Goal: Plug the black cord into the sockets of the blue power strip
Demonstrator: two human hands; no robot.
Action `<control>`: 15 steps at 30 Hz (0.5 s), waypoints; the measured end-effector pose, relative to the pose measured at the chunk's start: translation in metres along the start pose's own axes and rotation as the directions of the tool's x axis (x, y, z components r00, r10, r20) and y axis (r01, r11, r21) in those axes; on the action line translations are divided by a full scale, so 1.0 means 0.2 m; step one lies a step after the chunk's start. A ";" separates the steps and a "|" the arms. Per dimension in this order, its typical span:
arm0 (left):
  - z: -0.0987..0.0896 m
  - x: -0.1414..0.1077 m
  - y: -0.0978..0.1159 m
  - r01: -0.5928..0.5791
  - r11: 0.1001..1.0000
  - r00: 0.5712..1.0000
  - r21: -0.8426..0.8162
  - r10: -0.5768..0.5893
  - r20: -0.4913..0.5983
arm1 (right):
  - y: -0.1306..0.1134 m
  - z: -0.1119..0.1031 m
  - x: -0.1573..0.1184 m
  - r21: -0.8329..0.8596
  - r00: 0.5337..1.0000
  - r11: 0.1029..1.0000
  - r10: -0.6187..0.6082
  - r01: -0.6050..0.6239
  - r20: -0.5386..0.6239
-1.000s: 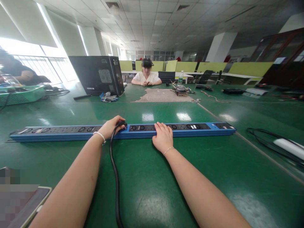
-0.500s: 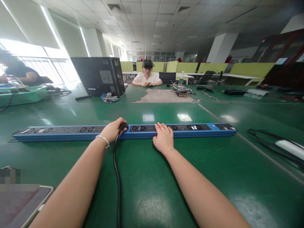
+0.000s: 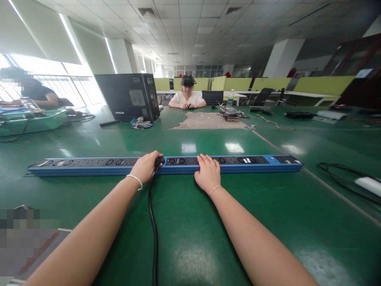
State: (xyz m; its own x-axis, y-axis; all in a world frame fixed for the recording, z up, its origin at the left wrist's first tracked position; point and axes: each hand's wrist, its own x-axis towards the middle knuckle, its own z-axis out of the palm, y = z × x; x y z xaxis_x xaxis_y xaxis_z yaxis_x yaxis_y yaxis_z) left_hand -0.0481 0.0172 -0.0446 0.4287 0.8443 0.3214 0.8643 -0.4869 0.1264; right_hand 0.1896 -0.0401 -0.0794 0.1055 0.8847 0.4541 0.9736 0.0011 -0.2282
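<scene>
Across the table lies a long blue power strip (image 3: pixel 178 170) with a row of black sockets along its top. Close to the strip's middle, my left hand (image 3: pixel 146 165) is closed round a black plug (image 3: pixel 160 161). The plug sits at the socket face; whether it is fully seated is hidden by my fingers. From it a thick black cable (image 3: pixel 152 222) runs down towards me. My right hand (image 3: pixel 208 171) grips the strip a little further right, fingers over the top and thumb at the front side.
Beyond the strip stand a black computer case (image 3: pixel 125 97) and grey-blue gloves (image 3: pixel 141 123). A green basket (image 3: pixel 38 123) is at the left, coiled black cable (image 3: pixel 336 171) at the right. One person (image 3: pixel 187 97) sits opposite; another (image 3: pixel 38 89) is at far left.
The whole scene has shifted slightly to the right in the view. Both hands keep nearly the same places on the strip, the left still on the plug.
</scene>
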 end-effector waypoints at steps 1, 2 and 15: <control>-0.01 0.00 0.00 -0.003 1.000 1.000 0.028 0.002 0.026 | 0.00 0.00 0.00 -0.002 1.000 1.000 0.001 -0.001 -0.002; -0.03 0.00 0.00 -0.004 0.998 0.998 0.058 0.001 0.059 | 0.00 0.00 0.00 -0.003 1.000 1.000 0.002 -0.002 -0.005; -0.19 0.17 0.16 0.154 0.955 0.927 0.252 -0.228 0.297 | 0.01 0.01 0.00 -0.003 1.000 1.000 -0.008 0.008 -0.007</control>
State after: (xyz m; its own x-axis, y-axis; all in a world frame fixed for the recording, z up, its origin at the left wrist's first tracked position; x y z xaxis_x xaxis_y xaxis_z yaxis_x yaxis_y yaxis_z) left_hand -0.0162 0.0227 0.0067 0.2790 0.9603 -0.0099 0.9580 -0.2790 -0.0667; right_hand 0.1913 -0.0400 -0.0816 0.0995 0.8813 0.4620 0.9750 0.0063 -0.2222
